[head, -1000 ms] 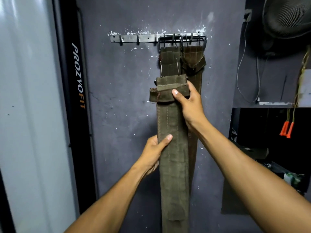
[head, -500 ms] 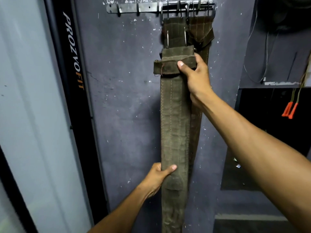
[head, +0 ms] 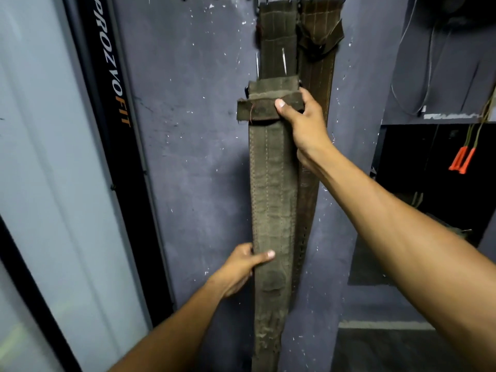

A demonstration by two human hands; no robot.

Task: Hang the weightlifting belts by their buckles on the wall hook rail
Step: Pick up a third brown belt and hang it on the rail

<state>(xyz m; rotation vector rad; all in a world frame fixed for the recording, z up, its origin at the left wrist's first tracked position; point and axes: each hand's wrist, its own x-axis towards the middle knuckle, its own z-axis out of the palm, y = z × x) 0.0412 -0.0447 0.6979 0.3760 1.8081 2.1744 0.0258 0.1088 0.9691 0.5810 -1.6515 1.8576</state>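
Belts hang side by side down the grey wall (head: 193, 162), their tops running out past the upper edge of view, so how they are fastened up there cannot be seen. The front belt (head: 272, 200) is olive webbing, coarse and worn, with rows of pale stitching along its length and a rounded patch low down. A keeper loop (head: 261, 110) of the same cloth wraps across it, frayed at its left end, and two thin metal prongs (head: 283, 60) lie against the strap above. The right hand (head: 306, 127) grips that loop at the belt's right edge, thumb pressed flat over the front. Lower, the left hand (head: 241, 269) pinches the strap's left edge, thumb across the face, fingers tucked behind.

Just beside it on the right, partly overlapped, hangs the second belt (head: 316, 76), browner, with a line of punched holes near its lower edge.

Left of the belts the wall is bare, speckled with white paint flecks, up to a black upright (head: 112, 108) printed "PROZVOFIT", the last letters in orange. Pale panelling (head: 45, 157) lies beyond it. On the right, near a dark recess (head: 434, 170), two orange handles (head: 462, 159) dangle on cords.
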